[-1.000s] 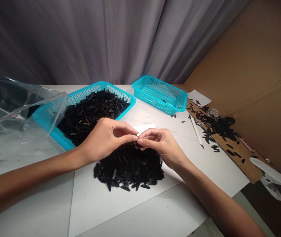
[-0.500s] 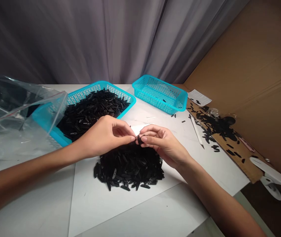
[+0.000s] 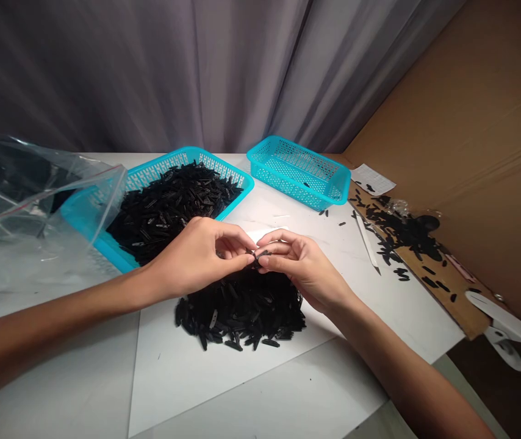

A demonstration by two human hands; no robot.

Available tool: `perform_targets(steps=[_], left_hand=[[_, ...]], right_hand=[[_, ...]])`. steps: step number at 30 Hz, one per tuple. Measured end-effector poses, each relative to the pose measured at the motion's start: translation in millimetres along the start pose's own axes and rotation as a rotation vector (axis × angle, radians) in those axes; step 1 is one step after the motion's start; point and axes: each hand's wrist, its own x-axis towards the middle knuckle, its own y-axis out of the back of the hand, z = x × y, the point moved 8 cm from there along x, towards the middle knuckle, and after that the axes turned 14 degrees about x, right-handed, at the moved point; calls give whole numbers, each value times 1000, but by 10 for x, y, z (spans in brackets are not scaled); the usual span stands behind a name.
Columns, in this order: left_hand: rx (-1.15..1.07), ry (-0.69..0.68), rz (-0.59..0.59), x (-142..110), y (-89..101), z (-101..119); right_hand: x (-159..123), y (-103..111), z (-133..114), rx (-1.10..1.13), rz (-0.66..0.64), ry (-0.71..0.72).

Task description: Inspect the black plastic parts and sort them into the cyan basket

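My left hand (image 3: 199, 256) and my right hand (image 3: 299, 265) meet fingertip to fingertip above a heap of small black plastic pieces (image 3: 242, 308) on a white sheet (image 3: 224, 372). Both hands pinch one small black piece (image 3: 259, 255) between thumbs and forefingers. Behind my left hand, a turquoise basket (image 3: 139, 180) holds a big pile of the same black pieces (image 3: 171, 204).
A second turquoise basket (image 3: 299, 171), almost bare inside, stands at the back. A clear plastic bag (image 3: 27, 207) lies at the left. More black pieces (image 3: 402, 235) are scattered on a cardboard strip at the right, beside a white stick (image 3: 366, 241) and a tall cardboard wall (image 3: 471, 134).
Both hands stayed joined over the heap, shifting slightly while the fingers worked the small piece. The view tilted a little.
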Motion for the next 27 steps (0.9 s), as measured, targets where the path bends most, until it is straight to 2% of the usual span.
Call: perform_targets(steps=[8, 16, 27], left_hand=[[-10, -11, 35, -3, 26, 41], [-74, 61, -2, 40, 77, -54], [-127, 81, -41, 40, 52, -48]], right_hand=[[-18, 23, -15, -16, 26, 14], [2, 90, -115, -106, 37, 118], [-55, 43, -176, -166, 93, 225]])
